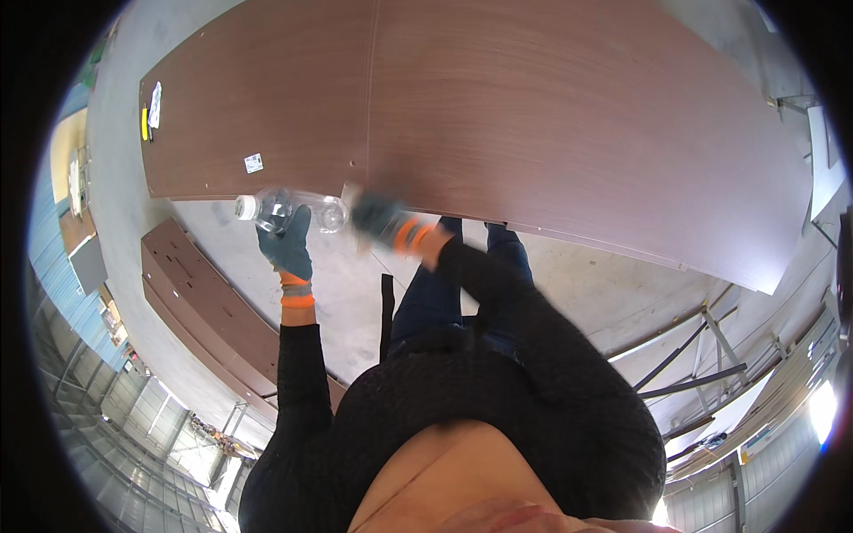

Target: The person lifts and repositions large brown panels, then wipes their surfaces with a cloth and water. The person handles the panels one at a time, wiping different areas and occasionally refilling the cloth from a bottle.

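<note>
My left hand (289, 247), in a grey-green glove with an orange cuff, is closed around a clear plastic bottle (283, 208) with a white cap. It holds the bottle sideways at the near edge of a large brown wooden panel (533, 115). The cap points left. My right hand (378, 216) wears the same kind of glove and is blurred by motion. It is just right of the bottle's base, at the panel's edge, and its grip is unclear. Both forearms are in black sleeves.
A stack of brown panels (204, 302) lies on the concrete floor at lower left. A yellow object (144, 124) and a white scrap (155, 99) rest on the big panel's far left end. Metal trestle legs (693, 355) stand at right.
</note>
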A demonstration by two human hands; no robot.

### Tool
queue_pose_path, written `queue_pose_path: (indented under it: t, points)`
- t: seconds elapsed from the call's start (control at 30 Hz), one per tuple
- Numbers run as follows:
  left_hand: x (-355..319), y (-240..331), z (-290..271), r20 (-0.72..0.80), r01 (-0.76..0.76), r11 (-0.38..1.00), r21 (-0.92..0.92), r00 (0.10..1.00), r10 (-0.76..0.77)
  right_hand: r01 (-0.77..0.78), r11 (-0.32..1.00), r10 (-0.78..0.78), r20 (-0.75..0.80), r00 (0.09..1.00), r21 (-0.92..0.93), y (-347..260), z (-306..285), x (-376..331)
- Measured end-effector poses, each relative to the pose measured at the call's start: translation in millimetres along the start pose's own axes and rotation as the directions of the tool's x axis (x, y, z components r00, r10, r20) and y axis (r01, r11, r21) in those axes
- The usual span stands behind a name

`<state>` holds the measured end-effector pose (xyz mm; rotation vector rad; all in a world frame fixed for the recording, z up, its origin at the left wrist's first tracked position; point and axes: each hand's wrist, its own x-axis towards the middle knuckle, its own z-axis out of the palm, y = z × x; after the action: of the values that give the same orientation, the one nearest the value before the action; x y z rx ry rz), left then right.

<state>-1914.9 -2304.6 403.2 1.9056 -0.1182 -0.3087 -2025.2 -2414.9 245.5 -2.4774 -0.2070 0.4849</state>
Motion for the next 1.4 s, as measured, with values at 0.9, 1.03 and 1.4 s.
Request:
queue_pose_path:
  t: [0.9, 1.03, 1.4]
  points:
    - [1, -45, -31, -0.315, 0.03, 0.99, 0.136, 0.949, 0.014, 0.531, -0.044, 0.557, -0.42, 0.716, 0.846, 387, -286, 68]
    - [17, -34, 20, -0.381, 0.058, 0.998, 0.015, 0.923, -0.048, 0.675, -0.479, 0.566, -0.391, 0.726, 0.561, 362, -260, 24]
    - [34, 34, 117, -0.187, -0.21, 0.936, 0.283, 0.945, 0.269, 0.013, 0.867, 0.034, -0.085, 0.996, 0.497, 191, -109, -53]
